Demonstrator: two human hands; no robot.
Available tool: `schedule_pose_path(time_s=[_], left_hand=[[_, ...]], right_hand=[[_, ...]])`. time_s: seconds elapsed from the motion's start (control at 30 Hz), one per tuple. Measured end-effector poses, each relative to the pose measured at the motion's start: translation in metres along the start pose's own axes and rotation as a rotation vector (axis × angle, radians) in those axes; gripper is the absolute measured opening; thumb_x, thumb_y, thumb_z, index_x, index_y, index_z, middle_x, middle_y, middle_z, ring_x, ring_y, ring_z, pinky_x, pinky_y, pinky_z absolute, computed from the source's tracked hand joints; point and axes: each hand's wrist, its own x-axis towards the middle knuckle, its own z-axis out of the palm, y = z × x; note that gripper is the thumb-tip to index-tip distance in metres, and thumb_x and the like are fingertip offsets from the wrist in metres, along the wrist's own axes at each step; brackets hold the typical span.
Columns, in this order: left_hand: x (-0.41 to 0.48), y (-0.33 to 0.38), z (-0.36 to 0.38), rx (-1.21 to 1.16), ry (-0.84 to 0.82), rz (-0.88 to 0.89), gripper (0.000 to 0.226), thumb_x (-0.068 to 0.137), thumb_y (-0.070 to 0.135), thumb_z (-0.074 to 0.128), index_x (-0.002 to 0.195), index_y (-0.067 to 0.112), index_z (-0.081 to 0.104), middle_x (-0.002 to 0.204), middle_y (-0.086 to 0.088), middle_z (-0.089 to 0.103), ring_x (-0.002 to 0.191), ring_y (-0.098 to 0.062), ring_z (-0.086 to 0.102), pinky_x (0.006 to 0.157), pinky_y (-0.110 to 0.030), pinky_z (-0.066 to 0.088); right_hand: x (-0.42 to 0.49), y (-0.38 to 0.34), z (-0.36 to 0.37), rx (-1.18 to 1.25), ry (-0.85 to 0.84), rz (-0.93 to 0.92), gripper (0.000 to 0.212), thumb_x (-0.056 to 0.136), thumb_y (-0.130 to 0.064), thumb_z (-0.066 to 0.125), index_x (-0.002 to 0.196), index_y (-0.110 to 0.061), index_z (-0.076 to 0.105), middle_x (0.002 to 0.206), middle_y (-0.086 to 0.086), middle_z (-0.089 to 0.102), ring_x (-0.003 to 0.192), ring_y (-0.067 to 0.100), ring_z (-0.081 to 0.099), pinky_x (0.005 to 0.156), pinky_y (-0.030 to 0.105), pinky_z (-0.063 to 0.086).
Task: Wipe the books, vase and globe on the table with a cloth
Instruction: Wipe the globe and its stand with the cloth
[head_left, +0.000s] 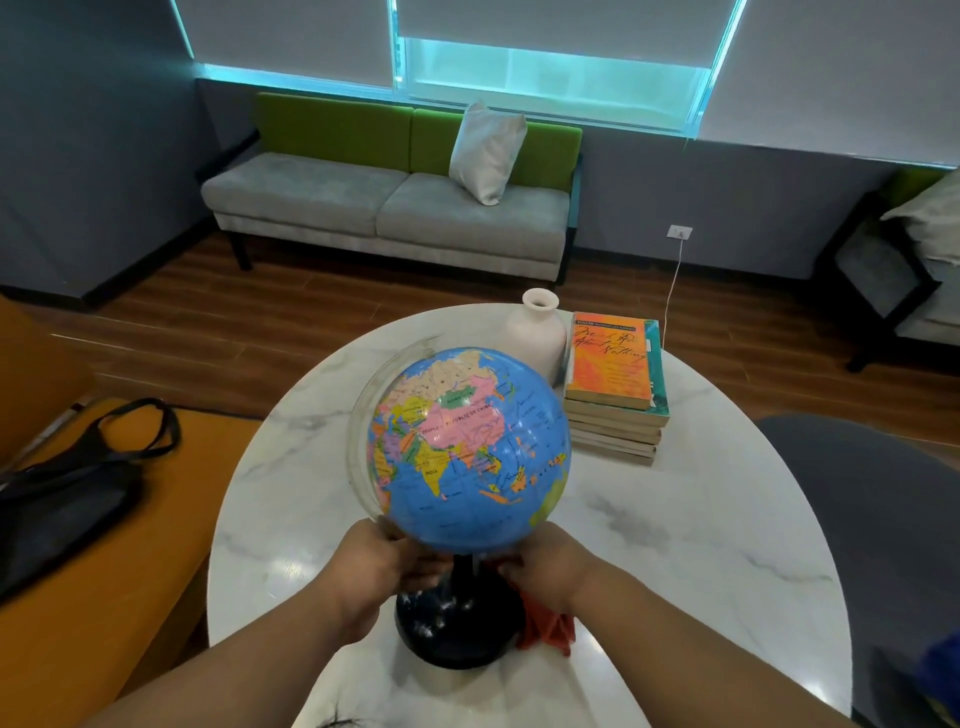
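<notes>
Behind globe (470, 447), vase (537, 332), books (615, 395), sofa (389, 208)

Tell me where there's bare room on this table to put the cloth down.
Widest bare marble on the table is right of the globe, nearer than the books. A narrower strip lies between globe and left rim. The far side is crowded: vase beside books.

I see the globe (467, 447) nearest on the table (727, 519), the vase (537, 338) behind it, the books (615, 395) right of the vase.
</notes>
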Motion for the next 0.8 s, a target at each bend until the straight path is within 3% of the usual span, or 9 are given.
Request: schedule_pose_path(time_s=[0.1,0.17,0.27,0.43,0.5,0.57,0.6,0.7,0.8], left_hand=[[0.001,0.000,-0.002,-0.008,0.002,0.005,0.012,0.094,0.001,0.053,0.097,0.003,0.064,0.083,-0.017,0.074,0.072,-0.023,0.073,0.061,-0.027,0.058],[0.001,-0.001,-0.002,-0.017,-0.004,0.005,0.011,0.095,0.002,0.054,0.099,0.002,0.064,0.084,-0.016,0.075,0.072,-0.023,0.073,0.062,-0.028,0.059],[0.002,0.000,0.000,-0.023,-0.016,0.015,0.012,0.095,0.002,0.054,0.101,0.003,0.064,0.086,-0.015,0.075,0.076,-0.024,0.073,0.069,-0.033,0.058],[0.006,-0.003,0.001,-0.084,0.000,0.009,0.011,0.094,0.007,0.057,0.100,0.002,0.064,0.086,-0.017,0.074,0.075,-0.025,0.073,0.066,-0.031,0.057],[0.006,-0.003,0.004,-0.104,0.006,0.023,0.012,0.093,0.009,0.058,0.101,0.002,0.063,0.087,-0.018,0.074,0.076,-0.026,0.073,0.066,-0.030,0.058],[0.006,-0.003,0.007,-0.126,0.026,0.042,0.009,0.092,0.008,0.060,0.099,0.004,0.064,0.087,-0.019,0.074,0.073,-0.024,0.072,0.063,-0.028,0.058],[0.006,-0.003,0.009,-0.135,0.038,0.047,0.008,0.091,0.007,0.060,0.098,0.004,0.064,0.088,-0.019,0.074,0.073,-0.024,0.072,0.062,-0.027,0.058],[0.008,-0.006,0.012,-0.131,0.056,0.060,0.009,0.091,0.006,0.061,0.098,0.003,0.064,0.088,-0.020,0.074,0.076,-0.027,0.071,0.062,-0.027,0.059],[0.007,-0.010,0.011,-0.134,0.067,0.057,0.010,0.091,0.002,0.060,0.099,0.002,0.064,0.087,-0.022,0.073,0.081,-0.032,0.070,0.065,-0.029,0.059]], right_hand=[[-0.007,0.000,-0.005,0.097,-0.084,-0.006,0.033,0.090,-0.010,0.056,0.116,-0.023,0.070,0.109,-0.015,0.061,0.108,0.008,0.054,0.101,0.017,0.039],[-0.012,0.009,-0.006,0.158,-0.066,0.088,0.032,0.089,-0.009,0.056,0.111,-0.028,0.072,0.099,-0.020,0.057,0.104,0.010,0.059,0.098,0.023,0.045],[-0.024,0.011,-0.006,0.220,-0.028,0.208,0.034,0.084,-0.011,0.052,0.097,-0.036,0.071,0.100,-0.012,0.066,0.091,0.016,0.067,0.086,0.035,0.056],[-0.034,0.000,-0.007,0.304,0.001,0.053,0.031,0.083,-0.015,0.059,0.092,-0.041,0.073,0.100,-0.016,0.067,0.096,0.008,0.066,0.093,0.032,0.052],[-0.034,0.004,-0.010,0.228,0.056,0.106,0.030,0.087,-0.011,0.055,0.098,-0.031,0.074,0.098,-0.009,0.068,0.094,0.014,0.066,0.091,0.034,0.052],[-0.038,-0.001,-0.009,0.166,0.046,0.083,0.029,0.088,-0.015,0.048,0.097,-0.030,0.070,0.092,0.006,0.072,0.076,0.028,0.070,0.072,0.042,0.058],[-0.038,-0.006,-0.005,0.130,0.043,0.030,0.028,0.086,-0.018,0.047,0.098,-0.029,0.069,0.093,0.009,0.072,0.075,0.031,0.071,0.069,0.043,0.058],[-0.036,-0.018,0.004,0.095,-0.010,-0.118,0.029,0.087,-0.020,0.055,0.109,-0.029,0.072,0.111,-0.002,0.069,0.104,0.015,0.061,0.098,0.027,0.046],[-0.032,-0.014,-0.002,0.019,0.075,-0.063,0.031,0.088,-0.021,0.052,0.111,-0.026,0.072,0.115,-0.004,0.066,0.110,0.015,0.056,0.098,0.023,0.041]])
